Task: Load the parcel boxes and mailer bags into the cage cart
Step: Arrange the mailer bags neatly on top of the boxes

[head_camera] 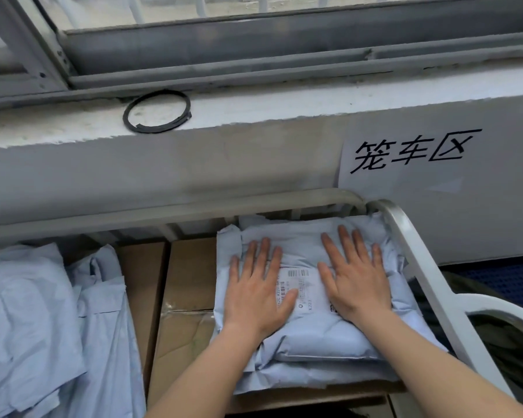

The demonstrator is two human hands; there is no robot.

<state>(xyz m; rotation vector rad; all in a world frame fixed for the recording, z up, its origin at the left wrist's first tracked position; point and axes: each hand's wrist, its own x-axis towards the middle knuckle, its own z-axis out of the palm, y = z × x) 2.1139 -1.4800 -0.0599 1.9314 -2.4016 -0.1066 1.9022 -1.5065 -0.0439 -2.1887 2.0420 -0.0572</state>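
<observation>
The top pale blue plastic mailer bag (pixel 308 333) lies under my left hand (pixel 258 294), at its 9 o'clock side, and my right hand (pixel 355 285), at 3 o'clock. Both are flat, with fingers straight and spread wide, and a white shipping label (pixel 299 285) shows between them. The bag rests on a stack of similar bags in the far right corner of the cage cart (pixel 163 212), whose grey tubular side rail (pixel 420 257) passes at 3 o'clock. Brown cardboard parcel boxes (pixel 184 327) sit just beside the stack at 9 o'clock, with crumpled pale blue bags (pixel 37 312) farther out that way. At 1 o'clock a white paper sign (pixel 411 158) reads 笼车区. At 11 o'clock a black ring (pixel 157 111) lies on the grey window ledge (pixel 254 111).
</observation>
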